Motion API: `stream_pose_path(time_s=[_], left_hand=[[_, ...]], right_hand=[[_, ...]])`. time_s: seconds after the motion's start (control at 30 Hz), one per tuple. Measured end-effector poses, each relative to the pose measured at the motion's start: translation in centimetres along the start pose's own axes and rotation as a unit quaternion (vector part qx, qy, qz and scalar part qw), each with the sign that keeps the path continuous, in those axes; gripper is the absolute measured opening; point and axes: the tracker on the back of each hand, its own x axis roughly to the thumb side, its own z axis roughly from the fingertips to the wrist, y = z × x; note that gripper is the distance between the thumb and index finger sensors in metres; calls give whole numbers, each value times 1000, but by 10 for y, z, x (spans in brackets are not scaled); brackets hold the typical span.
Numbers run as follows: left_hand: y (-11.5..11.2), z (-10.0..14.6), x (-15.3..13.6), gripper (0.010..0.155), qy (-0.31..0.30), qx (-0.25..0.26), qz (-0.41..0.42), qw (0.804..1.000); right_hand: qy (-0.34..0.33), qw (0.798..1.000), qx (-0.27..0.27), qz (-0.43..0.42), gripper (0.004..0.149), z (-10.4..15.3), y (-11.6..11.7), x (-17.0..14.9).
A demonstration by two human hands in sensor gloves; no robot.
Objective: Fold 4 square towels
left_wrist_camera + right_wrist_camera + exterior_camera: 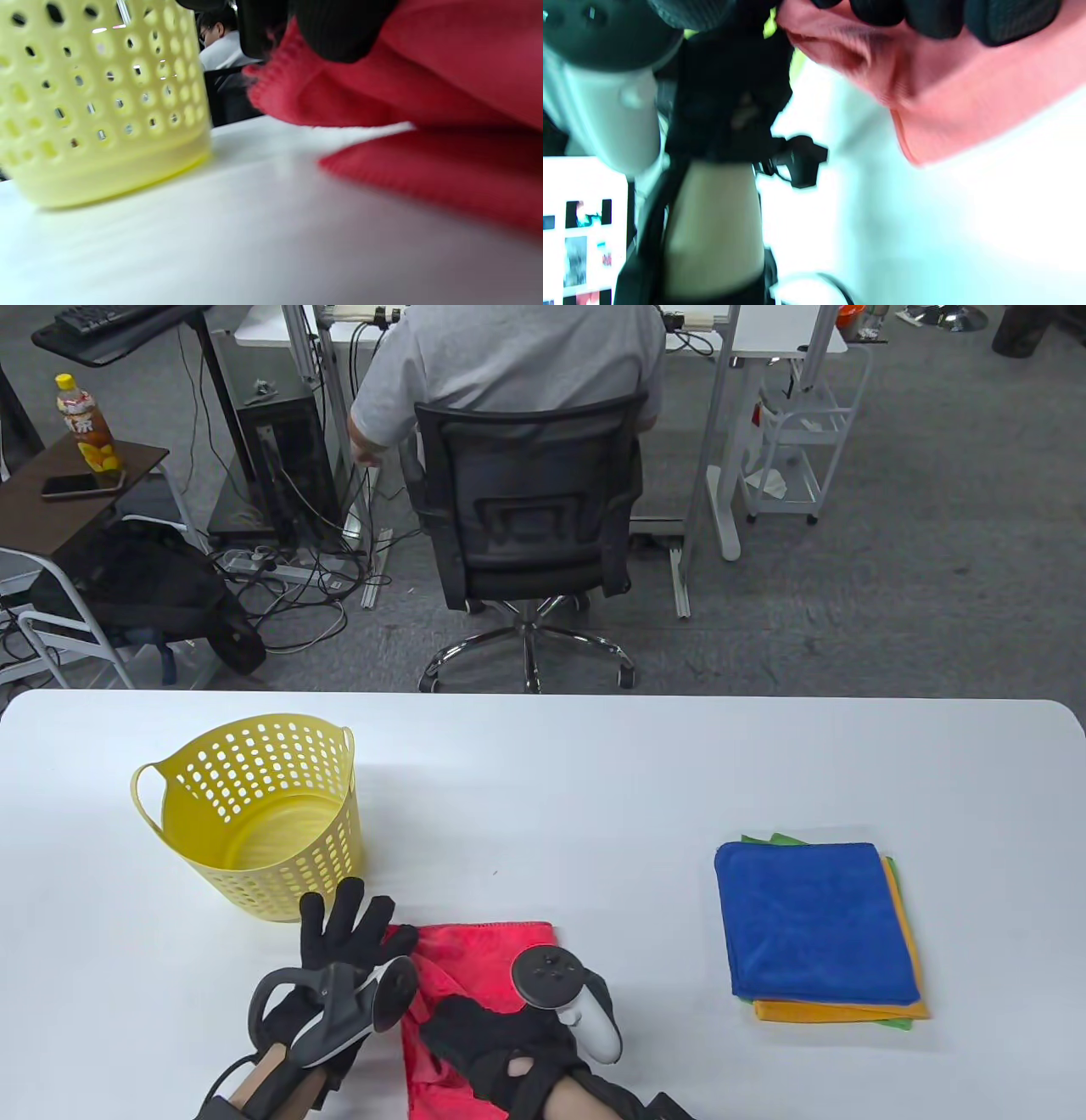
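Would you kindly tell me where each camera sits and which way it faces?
Table view: above, looking down; both gloved hands, left hand, right hand.
Left wrist view: low by the table, facing the yellow perforated plastic basket; fingertips pinch the red towel.
Right wrist view: tilted; fingers grip the towel.
All share the towel.

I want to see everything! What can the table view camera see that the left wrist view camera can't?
Only the table view shows the stack of folded towels, blue towel on top, both gloved hands, left hand and right hand, and the office behind. Only the left wrist view shows, close up, a red towel edge lifted off the table under black fingertips. Both show the yellow basket, red towel and white table.
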Motion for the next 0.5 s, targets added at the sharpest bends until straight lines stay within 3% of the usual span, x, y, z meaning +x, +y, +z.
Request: stream_pose_path(time_s=[0.13, 0.2, 0.27, 0.3, 0.37, 0.43, 0.5], left_hand=[[-15, 8, -17, 48, 23, 14, -46, 999], [-10, 10, -29, 50, 40, -1, -30, 999], [-3, 13, -41, 51, 52, -9, 13, 999], [0, 16, -46, 52, 57, -6, 36, 998], [8, 25, -55, 53, 55, 4, 88, 995], [12, 33, -59, 54, 48, 10, 124, 991], [14, 40, -61, 54, 42, 24, 152, 987]], right_hand=[[-28, 999, 26, -3, 84, 11, -5, 10], [-61, 998, -29, 3, 80, 29, -25, 25], [-64, 988, -135, 40, 72, 48, -52, 35], [-48, 978, -192, 72, 69, 56, -62, 36], [42, 928, -308, 204, 65, 65, -81, 29], [140, 890, -332, 280, 64, 57, -87, 14], [212, 875, -304, 311, 65, 41, -86, -5]])
